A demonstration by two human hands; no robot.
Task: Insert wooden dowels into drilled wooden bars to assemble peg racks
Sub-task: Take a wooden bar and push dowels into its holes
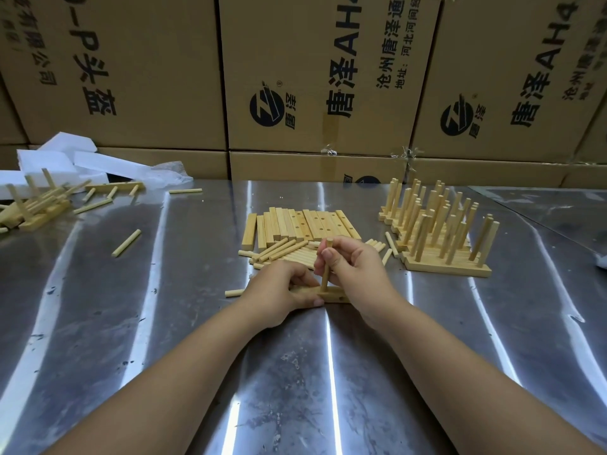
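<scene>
The right hand [354,267] pinches a dowel [325,280] that stands upright in a hole of the drilled bar [335,295]. The left hand [282,290] grips the bar's left end and holds it flat on the steel table [164,290]. Just behind the bar lie loose dowels [285,251], then a row of spare bars [305,224]; finished peg racks [437,231] stand behind it to the right, and cardboard boxes [131,77] rise farthest behind.

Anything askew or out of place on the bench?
Yes. Far left, a heap of racks lies tipped over, unlike the upright finished racks on the right. A stray dowel lies alone mid-left.
</scene>
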